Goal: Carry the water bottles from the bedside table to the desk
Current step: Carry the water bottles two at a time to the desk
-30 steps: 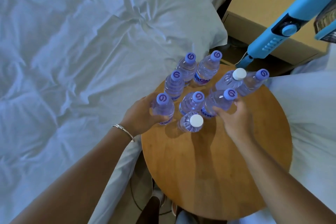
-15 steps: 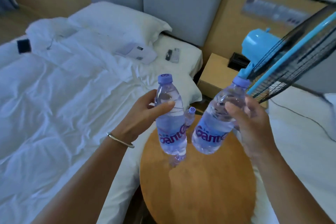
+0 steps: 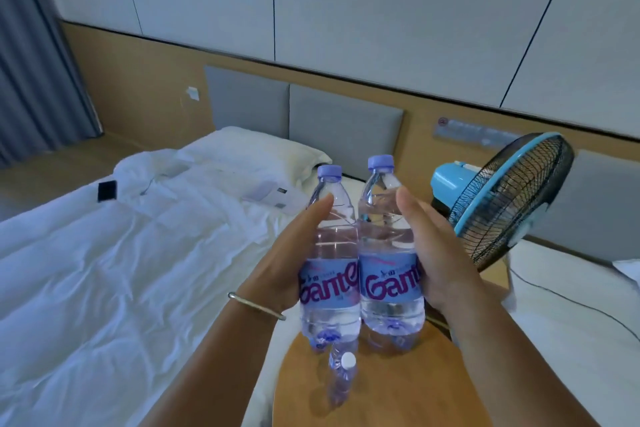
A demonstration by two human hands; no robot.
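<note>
Left bottle (image 3: 329,263): the left hand (image 3: 287,263) is wrapping round its left side at the label, thumb lying up along the shoulder; it is standing upright in the air, purple cap on top.
Right bottle (image 3: 389,253): the right hand (image 3: 436,253) is curling round its right flank the same way, thumb pointing up; this one is riding slightly higher.
How the pair sits: the two are touching side by side between the hands, well above the round wooden table (image 3: 415,392), close in front of the person.
Weight: both are looking full, so I am judging them fairly heavy for a one-handed hold.
Wall and grip: thin clear plastic is likely giving under a squeeze, and the smooth label may be slipping a little; the waist at the label, where the hands are sitting now, is seeming the steadiest spot, not the cap.
Fragility: not brittle, though a drop could be denting or bursting one.
Left behind: a white-capped bottle (image 3: 343,378) is standing on the table below; I cannot tell how many more are hiding behind the held pair.
Desk: not showing from here.
Nearby: a blue fan (image 3: 502,204) is standing just beside the right hand, and a white bed (image 3: 121,270) is lying to the left.
</note>
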